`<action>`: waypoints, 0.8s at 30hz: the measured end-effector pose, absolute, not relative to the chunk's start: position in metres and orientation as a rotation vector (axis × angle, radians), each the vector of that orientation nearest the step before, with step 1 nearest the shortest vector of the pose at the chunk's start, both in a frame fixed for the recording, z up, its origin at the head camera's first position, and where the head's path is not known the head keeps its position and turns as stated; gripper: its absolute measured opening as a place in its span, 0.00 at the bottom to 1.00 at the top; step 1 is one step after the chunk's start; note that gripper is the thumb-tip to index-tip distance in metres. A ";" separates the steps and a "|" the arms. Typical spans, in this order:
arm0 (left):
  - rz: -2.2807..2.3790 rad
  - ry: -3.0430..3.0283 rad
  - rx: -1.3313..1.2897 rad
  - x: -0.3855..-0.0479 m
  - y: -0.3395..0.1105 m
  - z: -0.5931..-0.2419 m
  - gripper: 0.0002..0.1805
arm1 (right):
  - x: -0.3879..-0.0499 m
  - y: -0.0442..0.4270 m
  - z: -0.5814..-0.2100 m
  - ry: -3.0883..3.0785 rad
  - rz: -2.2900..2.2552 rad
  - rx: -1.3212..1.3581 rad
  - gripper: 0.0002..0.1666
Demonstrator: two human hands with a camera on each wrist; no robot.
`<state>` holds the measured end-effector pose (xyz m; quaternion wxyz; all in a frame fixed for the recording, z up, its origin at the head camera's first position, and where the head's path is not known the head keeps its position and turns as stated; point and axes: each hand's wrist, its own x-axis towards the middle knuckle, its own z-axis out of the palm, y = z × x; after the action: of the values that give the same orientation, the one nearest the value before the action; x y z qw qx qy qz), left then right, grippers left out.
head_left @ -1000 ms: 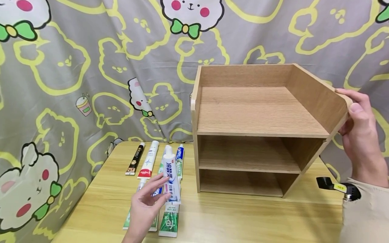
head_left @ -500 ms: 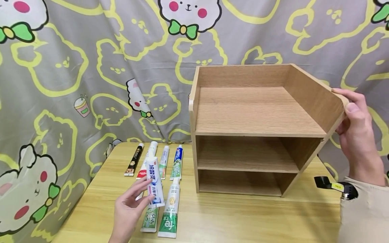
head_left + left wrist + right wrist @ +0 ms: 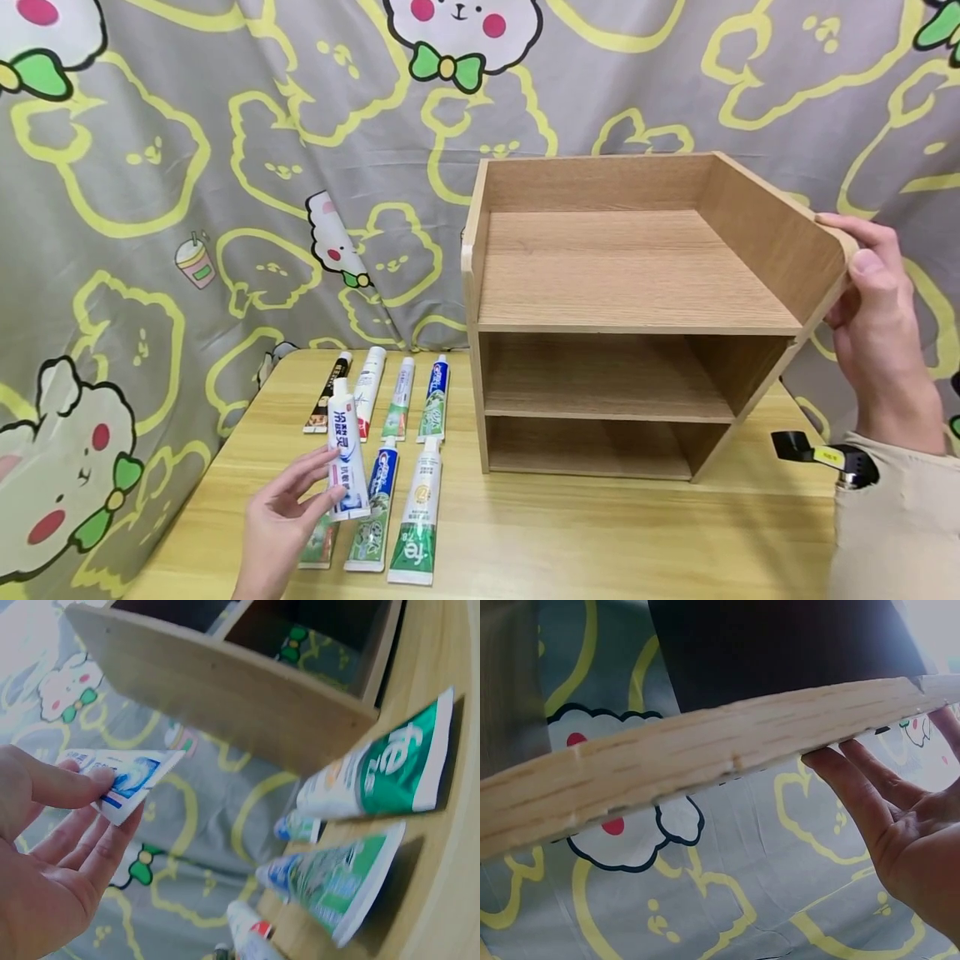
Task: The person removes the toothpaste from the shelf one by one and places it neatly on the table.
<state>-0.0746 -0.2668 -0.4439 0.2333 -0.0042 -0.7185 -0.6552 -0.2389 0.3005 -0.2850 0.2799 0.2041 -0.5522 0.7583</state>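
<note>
My left hand point(image 3: 277, 512) pinches a white and blue toothpaste tube point(image 3: 347, 454) near its flat end, cap upward. In the left wrist view the thumb and fingers of the left hand point(image 3: 60, 877) close on that tube point(image 3: 127, 780). Below and behind it lie two rows of toothpaste tubes on the table. The near row has a green-ended tube point(image 3: 320, 546) partly covered by the hand, a blue and green tube point(image 3: 372, 517) and a white and green one point(image 3: 415, 517). At the far right my right hand point(image 3: 881, 325) grips the side panel of the wooden shelf point(image 3: 607, 267).
The far row holds a black tube point(image 3: 335, 385), a white one with a red end point(image 3: 370, 385), a white and green one point(image 3: 400, 400) and a blue-capped one point(image 3: 435, 400). Behind the wooden table point(image 3: 570, 542) hangs a patterned grey curtain point(image 3: 247, 167).
My left hand has moved left with the toothpaste tube, from over the near right tube to over the near left one. The right hand stays on the shelf.
</note>
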 end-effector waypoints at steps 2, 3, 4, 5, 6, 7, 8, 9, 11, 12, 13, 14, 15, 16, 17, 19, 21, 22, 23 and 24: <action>-1.794 -1.978 -0.018 -0.075 -0.272 -0.445 0.24 | -0.238 0.301 -0.284 -1.482 2.031 0.549 0.30; -1.791 -1.975 -0.019 -0.075 -0.274 -0.445 0.24 | -0.238 0.301 -0.284 -1.481 2.032 0.552 0.30; -1.788 -1.975 -0.020 -0.075 -0.277 -0.446 0.24 | -0.238 0.301 -0.284 -1.483 2.027 0.550 0.30; -1.785 -1.972 -0.020 -0.075 -0.279 -0.446 0.24 | -0.238 0.301 -0.284 -1.484 2.024 0.551 0.30; -1.786 -1.966 -0.017 -0.074 -0.281 -0.446 0.24 | -0.238 0.301 -0.284 -1.484 2.024 0.553 0.30; -1.787 -1.963 -0.018 -0.074 -0.284 -0.447 0.24 | -0.237 0.301 -0.284 -1.485 2.023 0.552 0.30; -1.783 -1.965 -0.015 -0.074 -0.286 -0.447 0.24 | -0.237 0.302 -0.284 -1.483 2.025 0.553 0.30; -1.780 -1.967 -0.011 -0.074 -0.288 -0.448 0.24 | -0.237 0.302 -0.285 -1.480 2.028 0.554 0.30; -1.781 -1.972 -0.013 -0.073 -0.293 -0.450 0.25 | -0.238 0.302 -0.285 -1.477 2.028 0.551 0.30; -1.781 -1.977 -0.007 -0.072 -0.296 -0.451 0.25 | -0.238 0.302 -0.286 -1.474 2.032 0.549 0.30; -1.780 -1.983 0.005 -0.072 -0.298 -0.452 0.26 | -0.238 0.302 -0.286 -1.474 2.034 0.548 0.30; -1.779 -1.987 0.022 -0.072 -0.300 -0.453 0.26 | -0.238 0.302 -0.286 -1.471 2.038 0.544 0.30; -1.782 -1.986 0.038 -0.071 -0.303 -0.454 0.26 | -0.237 0.301 -0.286 -1.480 2.035 0.545 0.30; -1.784 -1.988 0.049 -0.071 -0.305 -0.455 0.25 | -0.237 0.301 -0.286 -1.481 2.037 0.544 0.30; -1.779 -1.997 0.066 -0.070 -0.307 -0.456 0.25 | -0.237 0.300 -0.286 -1.482 2.039 0.544 0.30; -1.767 -2.009 0.092 -0.069 -0.312 -0.458 0.25 | -0.238 0.300 -0.286 -1.490 2.036 0.541 0.30; -1.748 -2.027 0.110 -0.068 -0.316 -0.460 0.24 | -0.238 0.300 -0.286 -1.488 2.037 0.544 0.30; -1.731 -2.038 0.121 -0.068 -0.318 -0.461 0.24 | -0.239 0.300 -0.286 -1.480 2.039 0.541 0.30; -1.723 -2.044 0.140 -0.068 -0.320 -0.462 0.23 | -0.240 0.300 -0.286 -1.481 2.038 0.541 0.30; -1.720 -2.049 0.159 -0.067 -0.322 -0.463 0.23 | -0.240 0.300 -0.286 -1.478 2.042 0.543 0.30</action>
<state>-0.0673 -0.3219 -0.4629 0.2290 0.0579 -0.7442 -0.6248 -0.2399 0.3002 -0.2859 0.2779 0.2023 -0.5507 0.7606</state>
